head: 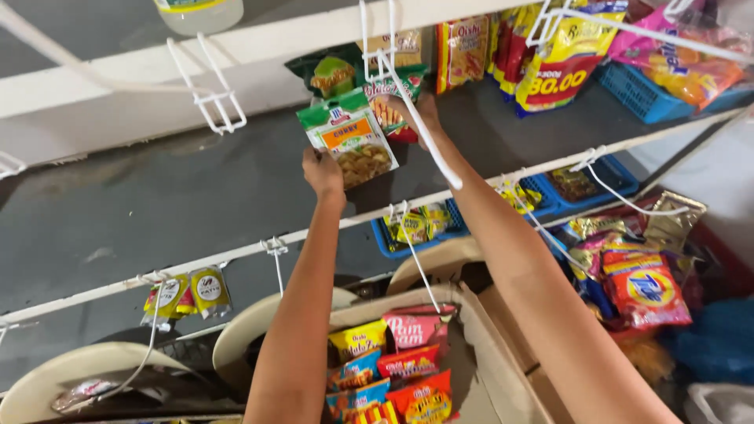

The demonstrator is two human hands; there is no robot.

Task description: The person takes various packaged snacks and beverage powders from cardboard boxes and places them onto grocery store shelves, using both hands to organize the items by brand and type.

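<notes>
Up near the top shelf, the left hand [322, 169] pinches the lower corner of a flat seasoning packet [350, 140], fingers closed on its edge. This packet has a green header strip, a white body with an orange band, and a picture of a yellowish dish; its film looks glossy and slightly creased. It hangs at the front of a white wire hook [408, 102], tilted to the left. Just behind it, the right hand [420, 114] reaches to a red-and-green snack bag [390, 110] on the same hook; whether those fingers are clamped on it I cannot tell, since the packets hide them. Another green bag [334, 74] sits further back. Below, an open cardboard box [495, 353] holds shiny, bright snack packs [393, 369]. Blue plastic baskets [636, 90] with lattice walls stand on the dark, matte shelf [157, 196].
</notes>
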